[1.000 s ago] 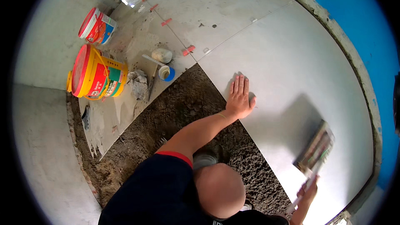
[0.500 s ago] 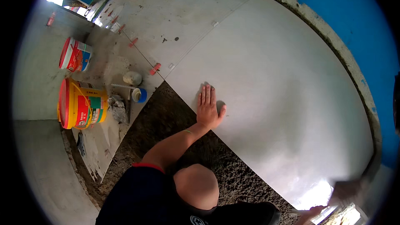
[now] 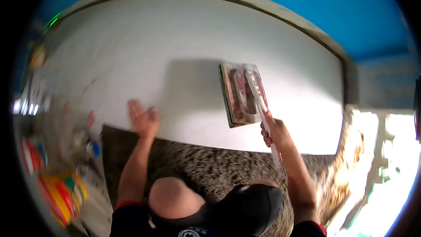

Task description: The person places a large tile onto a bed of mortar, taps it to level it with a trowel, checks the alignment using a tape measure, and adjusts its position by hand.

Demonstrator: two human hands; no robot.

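Person kneeling over a large white floor tile (image 3: 193, 44), a trowel in one hand.

Left hand (image 3: 142, 118) lies flat, grip open, on the tile's near edge. Right hand (image 3: 274, 129) has its grip closed on the handle of a notched trowel (image 3: 241, 93) resting on the tile.

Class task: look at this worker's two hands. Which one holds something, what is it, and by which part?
The right hand grips a flat tiling tool by its long pale handle. The left hand holds nothing; it rests on the white tile.

Dark navy short sleeves (image 3: 127, 213), red cuff trim, bare forearms.
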